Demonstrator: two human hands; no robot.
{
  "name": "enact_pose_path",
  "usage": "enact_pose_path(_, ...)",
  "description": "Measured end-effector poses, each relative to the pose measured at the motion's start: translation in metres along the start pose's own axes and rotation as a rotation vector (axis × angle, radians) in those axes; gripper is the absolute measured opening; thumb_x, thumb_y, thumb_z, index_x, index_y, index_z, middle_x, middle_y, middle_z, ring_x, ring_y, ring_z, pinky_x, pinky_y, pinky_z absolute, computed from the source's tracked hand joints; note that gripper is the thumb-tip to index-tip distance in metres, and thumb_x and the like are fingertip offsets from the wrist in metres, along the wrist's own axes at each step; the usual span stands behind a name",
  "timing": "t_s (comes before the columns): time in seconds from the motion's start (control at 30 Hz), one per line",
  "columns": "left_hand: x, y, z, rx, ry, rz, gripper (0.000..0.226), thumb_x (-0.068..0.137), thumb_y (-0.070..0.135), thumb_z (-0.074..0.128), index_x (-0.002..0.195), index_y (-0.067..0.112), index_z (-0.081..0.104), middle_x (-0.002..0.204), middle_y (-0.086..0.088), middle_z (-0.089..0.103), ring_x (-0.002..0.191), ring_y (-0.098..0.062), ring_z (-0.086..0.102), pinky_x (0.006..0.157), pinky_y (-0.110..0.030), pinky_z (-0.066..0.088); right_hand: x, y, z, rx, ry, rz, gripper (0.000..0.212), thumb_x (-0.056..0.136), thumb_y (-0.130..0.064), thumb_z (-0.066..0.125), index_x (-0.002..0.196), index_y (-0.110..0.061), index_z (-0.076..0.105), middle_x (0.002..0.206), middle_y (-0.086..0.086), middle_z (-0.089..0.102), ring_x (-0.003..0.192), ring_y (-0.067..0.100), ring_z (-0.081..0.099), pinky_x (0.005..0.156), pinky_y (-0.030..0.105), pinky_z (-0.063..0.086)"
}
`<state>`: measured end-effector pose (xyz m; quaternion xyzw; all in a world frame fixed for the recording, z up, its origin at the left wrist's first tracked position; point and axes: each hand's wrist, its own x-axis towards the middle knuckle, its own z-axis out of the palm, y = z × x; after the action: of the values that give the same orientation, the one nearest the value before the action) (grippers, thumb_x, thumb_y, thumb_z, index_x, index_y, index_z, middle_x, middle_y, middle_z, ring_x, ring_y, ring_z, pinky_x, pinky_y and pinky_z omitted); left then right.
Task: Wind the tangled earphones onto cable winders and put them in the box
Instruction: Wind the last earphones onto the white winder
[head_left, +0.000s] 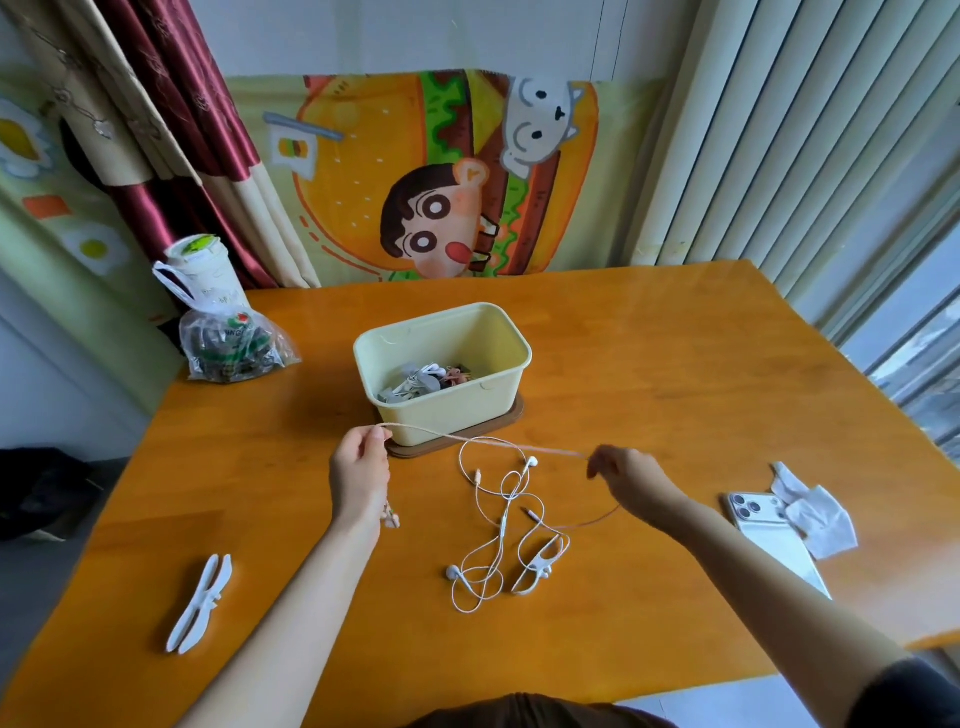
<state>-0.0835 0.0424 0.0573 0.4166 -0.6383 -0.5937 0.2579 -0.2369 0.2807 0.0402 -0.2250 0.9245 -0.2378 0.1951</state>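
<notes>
A pale pink earphone cable (441, 435) is stretched taut above the table in front of the box. My left hand (360, 478) pinches its left end, and a small pinkish piece hangs below that wrist. My right hand (626, 475) pinches the right end, from which the cable loops down to the table. White tangled earphones (493, 540) lie between my arms, with a white cable winder (537, 564) caught among them. Another white cable winder (200, 603) lies at the near left. The cream box (514, 374) stands on a brown lid and holds several wound earphones.
A phone (753, 509) on a white sheet and a crumpled tissue (818, 512) lie at the right. A plastic bag (234, 343) and a cup (200, 270) stand at the far left corner. Curtains and a cartoon cloth hang behind the table (675, 364).
</notes>
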Motion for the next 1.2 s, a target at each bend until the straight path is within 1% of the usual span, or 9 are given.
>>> enact_pose_path(0.1, 0.002, -0.002, 0.007, 0.024, -0.022, -0.01, 0.023, 0.101, 0.019, 0.042, 0.088, 0.013, 0.06, 0.069, -0.002, 0.046, 0.06, -0.014, 0.041, 0.054, -0.024, 0.034, 0.009, -0.022, -0.042, -0.1, 0.341, -0.078, 0.02, 0.094, -0.019, 0.052, 0.088, -0.013, 0.07, 0.084, 0.017, 0.063, 0.077, 0.037, 0.059, 0.062, 0.034, 0.037)
enact_pose_path(0.27, -0.005, 0.007, 0.028, 0.06, -0.165, -0.008, 0.024, 0.102, 0.02, 0.04, 0.092, 0.013, 0.061, 0.068, 0.0, 0.045, 0.061, -0.011, 0.04, 0.051, -0.022, 0.032, 0.015, -0.078, -0.121, -0.13, 0.668, -0.352, 0.021, 0.093, -0.021, 0.055, 0.099, -0.011, 0.072, 0.089, 0.012, 0.06, 0.075, 0.029, 0.057, 0.062, 0.033, 0.043)
enact_pose_path(0.47, -0.013, 0.01, 0.04, 0.132, -0.286, 0.034, 0.023, 0.102, 0.015, 0.038, 0.108, 0.016, 0.059, 0.077, -0.001, 0.048, 0.069, -0.011, 0.043, 0.059, -0.022, 0.04, -0.003, -0.117, -0.135, -0.226, 0.816, -0.574, 0.024, 0.094, -0.027, 0.054, 0.099, -0.011, 0.072, 0.084, 0.006, 0.059, 0.066, 0.02, 0.054, 0.054, 0.03, 0.044)
enact_pose_path(0.57, -0.014, 0.005, 0.039, 0.169, -0.298, 0.031, 0.023, 0.102, 0.013, 0.038, 0.12, 0.017, 0.05, 0.084, -0.003, 0.052, 0.075, -0.014, 0.046, 0.064, -0.029, 0.044, -0.002, -0.104, -0.105, -0.255, 0.695, -0.527, 0.021, 0.094, -0.024, 0.055, 0.1, -0.012, 0.072, 0.084, 0.001, 0.055, 0.066, 0.016, 0.049, 0.052, 0.023, 0.034)
enact_pose_path(0.77, -0.019, -0.006, 0.031, 0.24, -0.277, 0.01, 0.018, 0.102, 0.012, 0.036, 0.113, 0.017, 0.048, 0.082, -0.004, 0.055, 0.078, -0.015, 0.052, 0.061, -0.02, 0.041, 0.008, -0.033, -0.033, -0.276, 0.094, -0.074, 0.025, 0.095, -0.022, 0.05, 0.102, -0.007, 0.07, 0.098, 0.014, 0.068, 0.086, 0.032, 0.061, 0.064, 0.03, 0.043)
enact_pose_path(0.87, -0.026, -0.013, 0.031, 0.377, -0.377, 0.014, 0.021, 0.101, 0.012, 0.036, 0.107, 0.015, 0.057, 0.084, -0.005, 0.059, 0.086, -0.016, 0.057, 0.065, -0.016, 0.04, 0.003, -0.01, -0.004, -0.28, -0.148, 0.025, 0.026, 0.094, -0.018, 0.052, 0.114, -0.006, 0.064, 0.113, 0.016, 0.064, 0.105, 0.031, 0.059, 0.084, 0.033, 0.046)
enact_pose_path(1.0, -0.041, -0.017, 0.036, 0.495, -0.544, -0.044, 0.016, 0.101, 0.013, 0.037, 0.102, 0.012, 0.053, 0.089, -0.006, 0.063, 0.082, -0.007, 0.054, 0.062, -0.011, 0.036, -0.011, -0.025, 0.014, -0.253, -0.183, -0.084, 0.055, 0.093, -0.021, 0.056, 0.142, -0.011, 0.033, 0.143, 0.011, 0.037, 0.13, 0.027, 0.04, 0.105, 0.032, 0.035)
enact_pose_path(1.07, -0.048, -0.018, 0.038, 0.518, -0.622, -0.08, 0.013, 0.102, 0.015, 0.036, 0.102, 0.013, 0.049, 0.087, -0.005, 0.062, 0.079, -0.007, 0.054, 0.06, -0.014, 0.035, -0.02, -0.045, 0.018, -0.123, -0.163, -0.223, 0.056, 0.091, -0.024, 0.059, 0.141, -0.014, 0.035, 0.143, 0.006, 0.039, 0.128, 0.022, 0.043, 0.103, 0.028, 0.036)
enact_pose_path(1.2, -0.054, -0.019, 0.039, 0.487, -0.664, -0.109, 0.01, 0.103, 0.018, 0.036, 0.106, 0.014, 0.044, 0.08, -0.002, 0.06, 0.071, -0.011, 0.052, 0.065, -0.022, 0.041, -0.034, -0.072, 0.036, 0.051, -0.317, -0.384, 0.046, 0.091, -0.025, 0.059, 0.133, -0.012, 0.046, 0.129, 0.004, 0.056, 0.117, 0.015, 0.053, 0.093, 0.021, 0.041)
